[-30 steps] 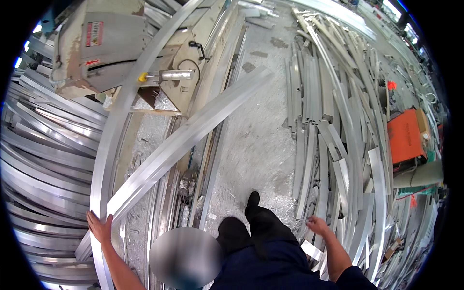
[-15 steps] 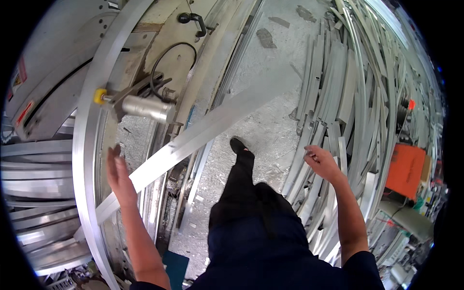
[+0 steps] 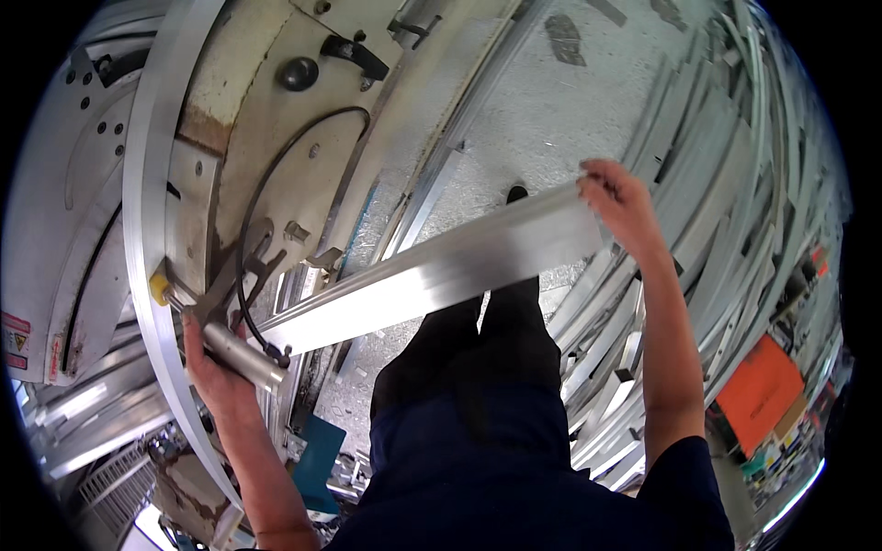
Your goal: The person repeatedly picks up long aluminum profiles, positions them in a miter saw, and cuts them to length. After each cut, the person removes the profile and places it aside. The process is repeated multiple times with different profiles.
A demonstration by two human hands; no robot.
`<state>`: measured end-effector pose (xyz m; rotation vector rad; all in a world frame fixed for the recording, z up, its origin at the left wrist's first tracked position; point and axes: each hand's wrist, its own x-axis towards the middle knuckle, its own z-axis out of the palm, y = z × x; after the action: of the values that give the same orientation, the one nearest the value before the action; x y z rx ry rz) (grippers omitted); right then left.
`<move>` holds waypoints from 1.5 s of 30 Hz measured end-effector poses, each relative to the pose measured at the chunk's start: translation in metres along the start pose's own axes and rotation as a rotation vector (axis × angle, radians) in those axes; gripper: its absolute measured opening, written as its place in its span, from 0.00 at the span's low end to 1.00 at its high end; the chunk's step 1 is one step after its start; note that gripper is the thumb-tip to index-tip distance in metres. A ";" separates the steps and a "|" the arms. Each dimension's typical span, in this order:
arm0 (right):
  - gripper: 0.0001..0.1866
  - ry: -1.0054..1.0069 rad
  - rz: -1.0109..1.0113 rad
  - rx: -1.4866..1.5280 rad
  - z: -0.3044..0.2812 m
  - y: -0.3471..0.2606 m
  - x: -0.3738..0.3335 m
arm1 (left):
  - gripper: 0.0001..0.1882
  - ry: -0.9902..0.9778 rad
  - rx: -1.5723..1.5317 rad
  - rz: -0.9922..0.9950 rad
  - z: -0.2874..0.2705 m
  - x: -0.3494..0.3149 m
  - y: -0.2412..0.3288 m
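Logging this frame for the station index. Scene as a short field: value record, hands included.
view: head camera, looking down
left hand: beside the metal cylinder; grip partly hidden
right hand: fingers at the outer end of the wide aluminium profile; firmness of grip unclear
profile pose: slanting across the view, above the person's legs
cylinder tip: yellow, at the long aluminium bar
right side: piled metal lengths, orange panel
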<state>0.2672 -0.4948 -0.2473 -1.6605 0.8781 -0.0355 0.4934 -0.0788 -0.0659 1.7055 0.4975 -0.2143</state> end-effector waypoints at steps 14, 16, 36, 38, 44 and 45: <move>0.31 0.419 0.034 0.042 0.142 -0.025 0.416 | 0.31 0.247 0.033 -0.092 0.023 -0.004 0.000; 0.35 0.457 0.044 0.045 0.177 -0.023 0.456 | 0.30 0.383 0.065 -0.153 0.027 -0.006 0.001; 0.31 0.346 0.198 0.440 0.209 0.047 0.467 | 0.21 0.580 -0.029 -0.115 -0.016 0.006 -0.014; 0.32 0.302 0.183 0.533 0.204 0.035 0.443 | 0.21 0.519 0.033 -0.077 0.006 0.010 0.004; 0.24 -0.063 0.033 -0.055 0.188 0.005 0.253 | 0.39 0.521 -0.144 -0.101 0.002 0.005 0.007; 0.23 -0.141 -0.036 -0.175 0.185 0.010 0.223 | 0.42 0.483 -0.174 -0.075 -0.004 0.003 0.005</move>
<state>0.5074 -0.4654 -0.4060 -1.8180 0.7615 0.1353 0.4974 -0.0753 -0.0618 1.5658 0.9099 0.1910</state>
